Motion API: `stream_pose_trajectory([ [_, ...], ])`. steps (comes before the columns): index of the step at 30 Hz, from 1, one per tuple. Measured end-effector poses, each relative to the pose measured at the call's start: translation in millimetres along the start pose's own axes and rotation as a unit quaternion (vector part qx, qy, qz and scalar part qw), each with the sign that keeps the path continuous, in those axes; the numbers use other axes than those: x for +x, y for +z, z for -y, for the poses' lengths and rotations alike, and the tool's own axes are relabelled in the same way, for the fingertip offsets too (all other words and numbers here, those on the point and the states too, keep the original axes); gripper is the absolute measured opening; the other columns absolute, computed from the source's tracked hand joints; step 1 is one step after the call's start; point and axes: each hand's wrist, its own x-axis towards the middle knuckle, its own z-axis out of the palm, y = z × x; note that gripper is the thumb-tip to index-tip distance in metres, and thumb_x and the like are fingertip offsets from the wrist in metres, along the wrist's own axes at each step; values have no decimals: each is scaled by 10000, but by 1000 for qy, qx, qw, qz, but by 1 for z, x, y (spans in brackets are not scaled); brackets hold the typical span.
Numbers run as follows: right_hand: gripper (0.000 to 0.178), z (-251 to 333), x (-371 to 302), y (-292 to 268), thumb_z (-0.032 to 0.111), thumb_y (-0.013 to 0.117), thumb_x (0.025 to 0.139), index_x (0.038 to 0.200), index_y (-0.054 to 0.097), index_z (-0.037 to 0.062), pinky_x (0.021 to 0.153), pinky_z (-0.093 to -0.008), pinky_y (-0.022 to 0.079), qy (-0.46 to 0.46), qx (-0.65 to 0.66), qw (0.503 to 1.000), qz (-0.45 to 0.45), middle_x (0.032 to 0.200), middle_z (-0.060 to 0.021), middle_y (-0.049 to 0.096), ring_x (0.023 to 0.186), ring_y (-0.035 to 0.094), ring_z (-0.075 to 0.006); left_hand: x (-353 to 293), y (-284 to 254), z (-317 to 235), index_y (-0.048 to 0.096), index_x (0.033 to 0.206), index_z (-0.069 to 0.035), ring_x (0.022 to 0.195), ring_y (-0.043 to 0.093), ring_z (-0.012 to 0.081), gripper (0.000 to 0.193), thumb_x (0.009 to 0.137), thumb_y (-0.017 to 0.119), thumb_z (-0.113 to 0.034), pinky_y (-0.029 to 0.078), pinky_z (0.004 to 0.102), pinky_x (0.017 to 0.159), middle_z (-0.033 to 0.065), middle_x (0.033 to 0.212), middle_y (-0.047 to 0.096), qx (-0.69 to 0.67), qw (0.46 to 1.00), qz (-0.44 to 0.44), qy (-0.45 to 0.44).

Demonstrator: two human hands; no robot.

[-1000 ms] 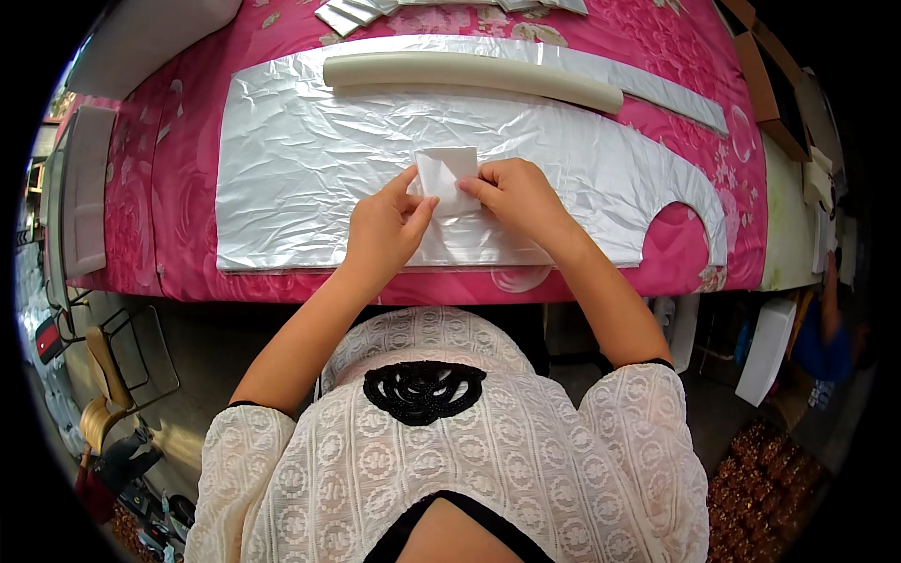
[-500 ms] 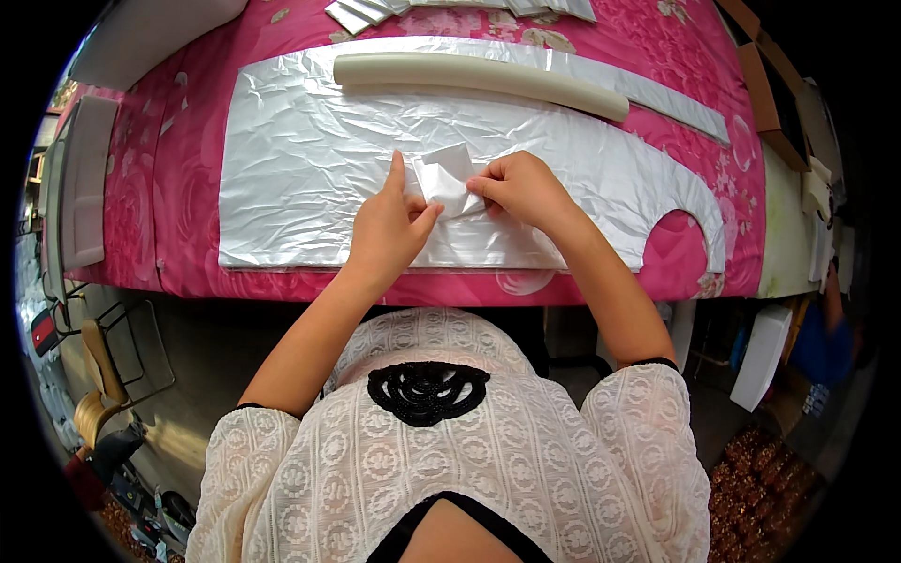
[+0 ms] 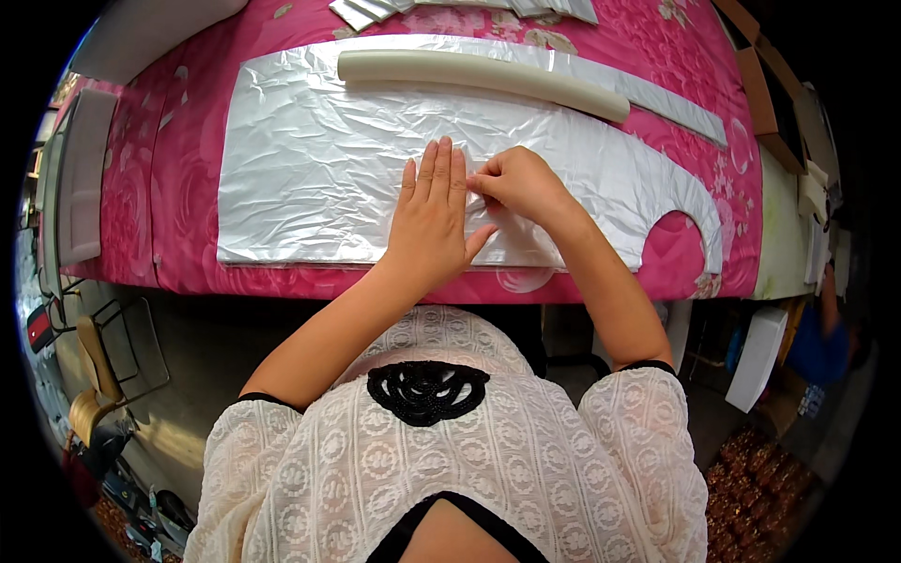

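Note:
A large crinkled silver sheet [image 3: 310,159] lies spread before me, with a rounded cut-out near its right end. My left hand [image 3: 434,197] rests flat on it, fingers stretched forward and thumb apart. Beneath that palm, the small white piece seen a moment ago is mostly hidden. Just to the right, my right hand [image 3: 514,185] is closed in a pinch, thumb and forefinger at the piece's edge beside my left fingers. Across the far part of the sheet lies a long cream-coloured roll [image 3: 479,75], touched by neither hand.
A pink flowered cloth [image 3: 188,206] covers the table. More folded silver pieces [image 3: 450,11] lie at the far edge. An open cardboard box [image 3: 771,103] stands at the right, a pale padded panel [image 3: 86,178] at the left. A wooden-seated chair [image 3: 99,361] is on the floor at left.
My left hand has moved right and flattened over the small white piece, covering it. My right hand stays in nearly the same place, still pinching.

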Motion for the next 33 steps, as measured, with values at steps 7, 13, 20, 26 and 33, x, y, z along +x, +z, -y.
stream_pose_trajectory([
  [7,270,10,-15,12,269,730,685,758,671,16,574,-297,471,-24,-106,992,-68,651,-92,637,600,616,-178,-2,15,7,94,1407,108,1407,15,362,1075,765,541,-630,34,475,1124,260,1494,61,-11,999,20,-37],
  [13,236,9,-28,-1,235,741,658,794,655,61,652,-369,487,-33,-330,937,-107,756,-94,649,741,629,-256,-4,12,10,54,1418,84,1405,-13,372,1066,768,570,-583,32,485,1118,265,1494,33,-17,1000,7,-23],
  [20,505,19,5,27,256,658,778,1207,538,19,998,-404,363,-421,-311,834,-176,1230,-145,544,1164,484,-309,-68,-20,26,421,1304,22,1087,553,201,411,906,504,-45,452,316,915,154,1272,511,-532,835,-1,-136],
  [26,684,18,0,104,418,493,891,1415,276,37,1124,-464,106,-329,-230,913,-70,1490,-238,146,1393,121,-367,-130,-53,34,566,1130,62,929,632,187,333,929,541,-202,517,272,777,162,1054,637,-605,622,184,-462],
  [33,467,45,-57,140,294,552,866,1236,496,16,1110,-501,135,-412,-112,903,56,1452,-232,240,1384,141,-378,-144,-47,55,652,937,34,749,663,172,156,828,589,-57,518,264,659,130,838,682,-541,739,94,-390],
])
